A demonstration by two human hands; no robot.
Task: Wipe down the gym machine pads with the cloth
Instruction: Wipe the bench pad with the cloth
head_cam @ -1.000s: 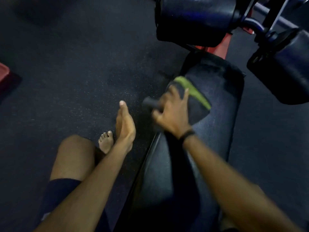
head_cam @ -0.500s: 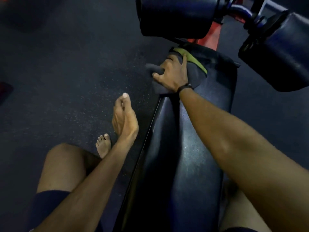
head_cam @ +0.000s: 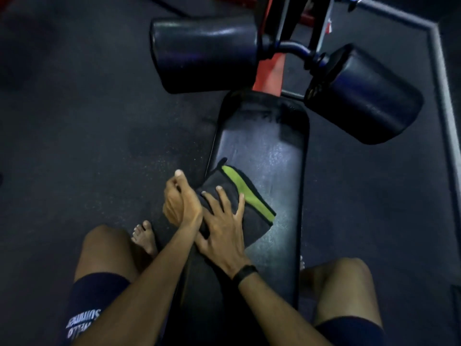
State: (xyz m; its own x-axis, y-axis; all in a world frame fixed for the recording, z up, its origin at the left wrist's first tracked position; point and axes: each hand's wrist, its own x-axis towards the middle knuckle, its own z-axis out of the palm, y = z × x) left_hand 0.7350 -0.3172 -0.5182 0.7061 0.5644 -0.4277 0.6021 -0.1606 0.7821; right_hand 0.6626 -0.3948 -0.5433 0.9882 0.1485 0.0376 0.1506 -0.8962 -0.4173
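A long black bench pad runs away from me between my knees. A dark grey cloth with a green stripe lies on its near left part. My right hand presses flat on the cloth with fingers spread; a black band circles the wrist. My left hand hangs at the bench's left edge, right beside the cloth, fingers loosely curled with nothing visibly in them. Two black roller pads, one left and one right, hang above the bench's far end.
A red frame post rises behind the bench between the rollers. Dark rubber floor surrounds the machine, with a grey line at the right. My bare left foot rests on the floor beside the bench.
My right hand has drawn the cloth back along the bench from its far end toward me. My left hand has moved in against the bench edge beside the cloth.
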